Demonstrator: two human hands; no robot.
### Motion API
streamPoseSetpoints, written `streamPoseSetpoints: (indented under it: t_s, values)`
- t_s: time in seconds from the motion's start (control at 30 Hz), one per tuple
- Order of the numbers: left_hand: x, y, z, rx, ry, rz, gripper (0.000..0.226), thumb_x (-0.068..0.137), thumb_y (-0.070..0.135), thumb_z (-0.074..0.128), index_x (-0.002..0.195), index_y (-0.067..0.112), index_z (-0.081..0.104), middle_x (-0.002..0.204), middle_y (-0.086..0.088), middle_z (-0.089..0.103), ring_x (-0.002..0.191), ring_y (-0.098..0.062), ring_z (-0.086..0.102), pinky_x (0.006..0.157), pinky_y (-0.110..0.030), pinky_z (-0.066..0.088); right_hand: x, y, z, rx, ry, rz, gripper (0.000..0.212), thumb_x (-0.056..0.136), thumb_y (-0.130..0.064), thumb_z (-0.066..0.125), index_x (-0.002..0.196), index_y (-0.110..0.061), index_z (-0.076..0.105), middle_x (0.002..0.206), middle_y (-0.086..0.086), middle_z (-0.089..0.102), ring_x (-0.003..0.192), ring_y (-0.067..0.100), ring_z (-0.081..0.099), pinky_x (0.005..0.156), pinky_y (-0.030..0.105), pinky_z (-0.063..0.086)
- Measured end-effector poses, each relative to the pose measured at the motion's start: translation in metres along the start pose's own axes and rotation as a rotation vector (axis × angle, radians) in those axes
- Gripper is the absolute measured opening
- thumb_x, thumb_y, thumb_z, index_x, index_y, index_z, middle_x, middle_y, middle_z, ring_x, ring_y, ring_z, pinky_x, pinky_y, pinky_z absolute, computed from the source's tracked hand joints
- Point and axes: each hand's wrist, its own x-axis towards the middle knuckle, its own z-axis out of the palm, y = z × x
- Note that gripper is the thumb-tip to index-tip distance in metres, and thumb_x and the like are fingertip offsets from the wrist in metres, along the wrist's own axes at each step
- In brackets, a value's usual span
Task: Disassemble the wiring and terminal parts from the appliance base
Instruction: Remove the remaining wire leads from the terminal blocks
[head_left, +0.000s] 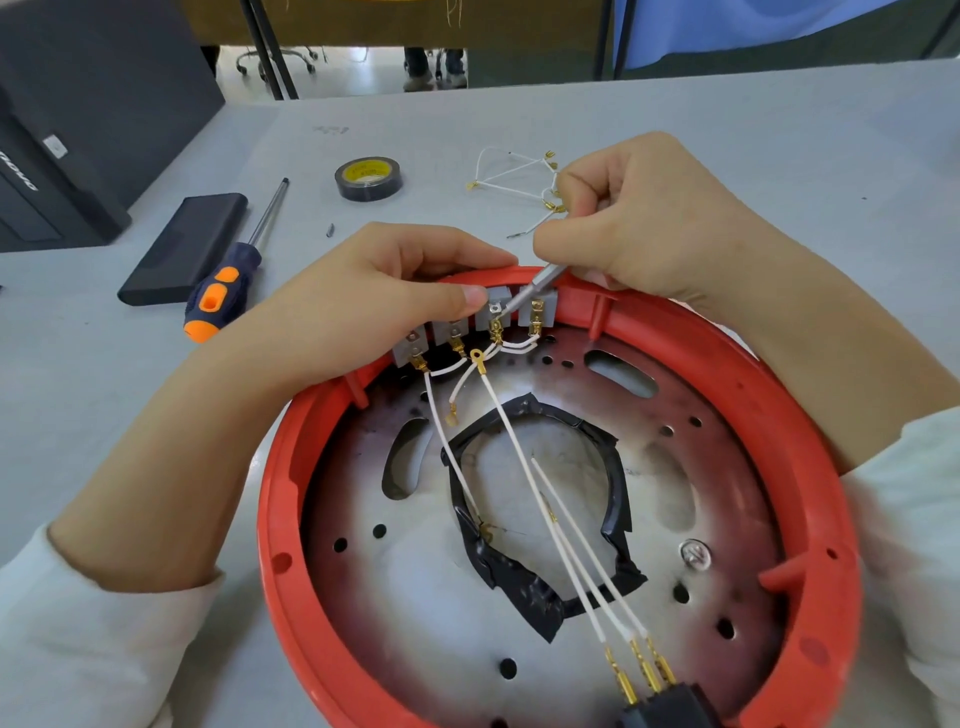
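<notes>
Head view. The red appliance base (810, 415) lies upturned on the desk (675, 114) between both forearms, its far rim under the hands. The left hand (363, 291) curls over that rim, thumb pressed beside the grey terminal blocks (467, 327), apparently to steady the base against tool pressure. The right hand (639, 228) is clenched around a slim silver screwdriver (535, 286) whose tip meets the screw of the third block from the left, presumably to loosen its brass terminal. White wires (519, 467) run from the blocks toward the wearer, across the taped metal plate, to a black plug (670, 706) at the near rim. Beyond the right hand lie removed wires (514, 176), seemingly set aside out of the working area. Beyond and left of the left hand rest an orange-handled screwdriver (223, 291), a tape roll (368, 178) and a black case (182, 249).
</notes>
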Motion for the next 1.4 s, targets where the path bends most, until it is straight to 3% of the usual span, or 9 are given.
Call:
streamPoseSetpoints:
  t_s: [0.37,0.63,0.8,0.93,1.2,1.4]
  values:
    - [0.000,-0.001,0.000,-0.027,-0.004,-0.018,0.031,0.090,0.004,0.057,0.115,0.020,0.065,0.109,0.009,0.071,0.103,-0.002,0.064,0.095,-0.013,0.044,0.013,-0.009,-0.004,0.028,-0.266,0.156,0.041,0.071,-0.005,0.055,0.040,-0.019,0.032,0.032,-0.002,0.036,0.031,0.009,0.029,0.035,0.012,0.024]
    - [0.000,-0.004,0.000,-0.061,-0.002,-0.019,0.030,0.090,0.006,0.057,0.114,0.023,0.065,0.109,0.011,0.071,0.105,-0.003,0.064,0.097,-0.017,0.045,-0.005,0.001,-0.004,0.104,-0.040,0.006,0.034,0.077,-0.006,0.063,0.052,-0.015,0.042,0.036,-0.004,0.046,0.034,0.007,0.038,0.038,0.014,0.033]
    - [-0.001,-0.003,0.000,-0.052,0.002,-0.033,0.030,0.091,0.007,0.055,0.116,0.023,0.064,0.110,0.009,0.071,0.105,-0.006,0.064,0.098,-0.025,0.045,-0.020,0.003,-0.007,-0.028,0.106,-0.113,0.037,0.081,-0.018,0.070,0.053,-0.017,0.046,0.043,-0.010,0.053,0.039,0.002,0.044,0.045,0.008,0.033]
    - [-0.002,-0.002,0.001,-0.072,-0.011,-0.038,0.032,0.092,0.004,0.054,0.120,0.016,0.062,0.111,0.004,0.071,0.103,-0.009,0.066,0.097,-0.024,0.048,-0.024,0.002,-0.004,-0.097,0.101,-0.144,0.037,0.081,-0.018,0.070,0.053,-0.018,0.045,0.046,-0.018,0.054,0.045,-0.001,0.047,0.048,0.007,0.032]
    - [-0.003,-0.002,0.002,-0.078,-0.005,-0.030,0.031,0.092,0.003,0.053,0.119,0.016,0.062,0.109,0.004,0.071,0.100,-0.007,0.066,0.088,-0.014,0.048,-0.026,0.003,-0.003,-0.114,0.078,-0.154,0.039,0.079,-0.018,0.071,0.051,-0.020,0.045,0.042,-0.016,0.048,0.043,0.000,0.045,0.046,0.007,0.031]
    - [-0.002,-0.002,0.001,-0.076,-0.005,-0.048,0.030,0.092,0.004,0.053,0.117,0.019,0.063,0.109,0.004,0.071,0.102,-0.010,0.066,0.095,-0.023,0.049,-0.027,0.001,-0.003,-0.145,0.050,-0.157,0.040,0.077,-0.019,0.072,0.049,-0.022,0.043,0.046,-0.013,0.047,0.046,0.001,0.040,0.047,0.010,0.030]
